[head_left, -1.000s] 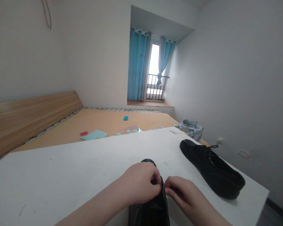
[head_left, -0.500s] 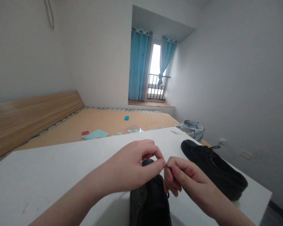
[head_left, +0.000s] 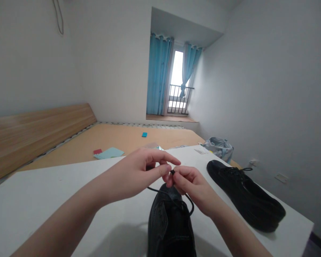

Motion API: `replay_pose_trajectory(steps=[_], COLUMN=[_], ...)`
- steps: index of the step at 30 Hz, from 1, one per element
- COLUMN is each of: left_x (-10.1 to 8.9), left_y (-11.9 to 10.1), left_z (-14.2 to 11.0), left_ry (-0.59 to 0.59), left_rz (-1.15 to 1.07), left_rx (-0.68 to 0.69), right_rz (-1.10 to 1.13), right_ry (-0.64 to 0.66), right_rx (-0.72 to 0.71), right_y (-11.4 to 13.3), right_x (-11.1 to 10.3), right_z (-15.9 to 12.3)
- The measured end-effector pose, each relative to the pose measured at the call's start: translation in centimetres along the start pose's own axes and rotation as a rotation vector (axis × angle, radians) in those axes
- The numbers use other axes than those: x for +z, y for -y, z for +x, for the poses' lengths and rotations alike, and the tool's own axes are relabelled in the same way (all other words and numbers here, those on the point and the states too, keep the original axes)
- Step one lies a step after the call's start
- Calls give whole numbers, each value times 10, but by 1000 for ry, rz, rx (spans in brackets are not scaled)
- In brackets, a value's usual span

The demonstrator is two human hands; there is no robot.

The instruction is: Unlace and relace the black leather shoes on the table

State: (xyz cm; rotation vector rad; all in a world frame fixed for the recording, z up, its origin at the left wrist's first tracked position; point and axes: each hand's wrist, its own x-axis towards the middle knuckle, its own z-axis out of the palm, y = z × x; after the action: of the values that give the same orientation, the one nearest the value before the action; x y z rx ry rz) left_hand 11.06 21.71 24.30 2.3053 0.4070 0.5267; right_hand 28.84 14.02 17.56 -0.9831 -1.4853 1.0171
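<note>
A black lace-up shoe [head_left: 171,225] stands on the white table in front of me, its toe pointing away. Above its toe my two hands meet fingertip to fingertip. My right hand [head_left: 191,180] pinches the black shoelace [head_left: 191,205], a dark bit of which shows between thumb and forefinger. My left hand [head_left: 144,173] is closed on the lace too, thumb bent towards the other fingers and forefinger reaching over the right fingertips. One strand runs from beneath the left hand to the eyelets; another curves up on the right. Part of the lace is hidden by my fingers.
A second black shoe [head_left: 243,196], its lace tied, lies at the right of the white table [head_left: 56,203]. Beyond are a tan bed surface [head_left: 123,134] with a light-green sheet [head_left: 111,152] and small cards, and a patterned fabric bag [head_left: 220,148].
Both hands have moved left and slightly up, nearer the body of the lace above the toe. More of the shoe and two lace strands now show.
</note>
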Motion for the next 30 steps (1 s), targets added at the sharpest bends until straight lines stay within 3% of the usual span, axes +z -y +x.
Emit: replay_pose_trajectory(steps=[8,15,20,24,30], left_x=[-18,-3,3,0,14], left_y=[10,17,13,17,23], left_z=[-2,0,2,0,-4], left_ry=[-53,234,280,333,456], left_rz=[176,200,287,320,452], left_rx=[-173,-323,-316,-306,-328], right_rz=[-79,-572,-812,-880,-820], right_ry=[-59,-103,-50,-36,173], right_rx=[70,57,-62,11,175], right_y=[3,-1,-3,1,7], right_x=[-14,1,8,10,8], right_z=[2,0,-3,-3,-7])
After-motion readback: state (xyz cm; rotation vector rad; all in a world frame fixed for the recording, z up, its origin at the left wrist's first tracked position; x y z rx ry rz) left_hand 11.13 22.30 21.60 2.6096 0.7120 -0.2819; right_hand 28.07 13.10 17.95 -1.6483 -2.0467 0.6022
